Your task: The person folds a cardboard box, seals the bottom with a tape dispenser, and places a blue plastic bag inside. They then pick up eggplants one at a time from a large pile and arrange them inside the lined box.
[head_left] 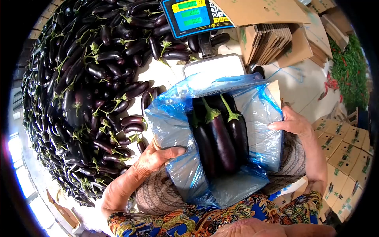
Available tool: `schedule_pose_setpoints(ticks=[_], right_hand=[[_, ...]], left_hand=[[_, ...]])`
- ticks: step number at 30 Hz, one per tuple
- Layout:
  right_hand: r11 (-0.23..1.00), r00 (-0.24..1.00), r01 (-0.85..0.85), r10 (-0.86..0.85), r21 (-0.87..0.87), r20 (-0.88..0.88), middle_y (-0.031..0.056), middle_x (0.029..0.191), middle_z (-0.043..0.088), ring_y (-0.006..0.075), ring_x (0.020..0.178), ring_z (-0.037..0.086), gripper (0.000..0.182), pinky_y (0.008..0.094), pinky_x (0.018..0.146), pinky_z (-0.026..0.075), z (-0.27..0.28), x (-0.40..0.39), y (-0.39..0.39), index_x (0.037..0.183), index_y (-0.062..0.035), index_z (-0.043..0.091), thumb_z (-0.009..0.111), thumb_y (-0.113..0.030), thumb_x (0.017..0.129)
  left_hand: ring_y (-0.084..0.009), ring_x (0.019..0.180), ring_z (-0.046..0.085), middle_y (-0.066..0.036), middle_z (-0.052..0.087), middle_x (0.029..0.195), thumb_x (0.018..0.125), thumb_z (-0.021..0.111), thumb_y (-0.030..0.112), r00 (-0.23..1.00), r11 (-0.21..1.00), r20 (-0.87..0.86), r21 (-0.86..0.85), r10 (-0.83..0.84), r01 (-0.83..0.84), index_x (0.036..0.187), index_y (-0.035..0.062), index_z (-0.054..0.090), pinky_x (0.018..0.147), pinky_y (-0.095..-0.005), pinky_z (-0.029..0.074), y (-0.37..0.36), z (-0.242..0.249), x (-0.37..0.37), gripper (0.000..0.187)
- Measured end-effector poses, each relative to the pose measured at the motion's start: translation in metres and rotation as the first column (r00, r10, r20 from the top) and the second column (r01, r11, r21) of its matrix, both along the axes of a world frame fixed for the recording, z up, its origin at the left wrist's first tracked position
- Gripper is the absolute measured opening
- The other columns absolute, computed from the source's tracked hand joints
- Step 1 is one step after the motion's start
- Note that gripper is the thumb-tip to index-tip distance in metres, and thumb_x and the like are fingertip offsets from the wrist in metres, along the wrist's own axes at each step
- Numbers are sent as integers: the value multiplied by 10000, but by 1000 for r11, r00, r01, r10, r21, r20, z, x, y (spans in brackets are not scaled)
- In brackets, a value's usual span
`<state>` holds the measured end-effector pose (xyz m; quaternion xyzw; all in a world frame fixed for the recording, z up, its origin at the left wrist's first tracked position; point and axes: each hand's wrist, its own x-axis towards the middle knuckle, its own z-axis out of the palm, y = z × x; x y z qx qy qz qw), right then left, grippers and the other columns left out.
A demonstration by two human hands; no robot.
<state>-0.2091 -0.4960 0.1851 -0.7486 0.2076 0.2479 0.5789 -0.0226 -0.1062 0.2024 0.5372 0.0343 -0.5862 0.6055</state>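
An open cardboard box lined with blue plastic film (183,170) rests at my lap, its flaps spread under the film. Inside lie several dark purple eggplants (223,144) with green stems. My left hand (160,156) grips the left flap, thumb on top of the film and fingers hidden beneath. On the right side, my right hand (291,121) holds the right flap the same way, thumb over the film. Just beyond the box stands a scale with a pale platform (215,65) and a lit display (193,15).
A large heap of eggplants (106,71) fills the left. Folded cardboard (272,41) stands behind the box at the right. Green and red peppers (349,71) lie at the far right, above stacked printed cartons (345,154).
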Motion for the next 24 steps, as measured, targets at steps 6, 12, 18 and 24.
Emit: schedule_pose_setpoints(ticks=[6,12,18,24], right_hand=[[998,997,65,-64,19,-42,-4,727,642,73,665,540,230,253,608,431,7,3,12,873,16,673,736,-182,773],[980,980,197,-197,34,9,12,862,646,102,763,568,303,266,699,465,9,3,6,1018,25,645,707,-156,782],[971,971,235,-234,41,-41,-6,860,622,81,753,536,272,239,697,453,0,7,-12,1026,8,634,684,-132,798],[971,989,121,-136,-207,-59,23,893,626,92,821,544,350,250,752,453,24,23,-3,1052,21,611,685,-261,858]], left_hand=[[-166,1025,578,-44,625,1106,783,712,4,999,998,-14,30,50,-50,1281,48,510,899,-314,470,7,-9,-2,539],[-182,1037,585,-54,631,1111,789,716,21,998,998,-4,-2,58,-58,1257,45,537,936,-347,469,-14,-42,6,501],[-211,936,637,-95,666,1056,804,700,120,997,1000,74,4,28,-28,1207,7,584,864,-350,508,-44,-70,31,435],[-219,1084,583,-131,613,1187,815,695,349,989,997,140,-62,56,-47,1321,-27,480,962,-364,451,-37,-49,36,666]])
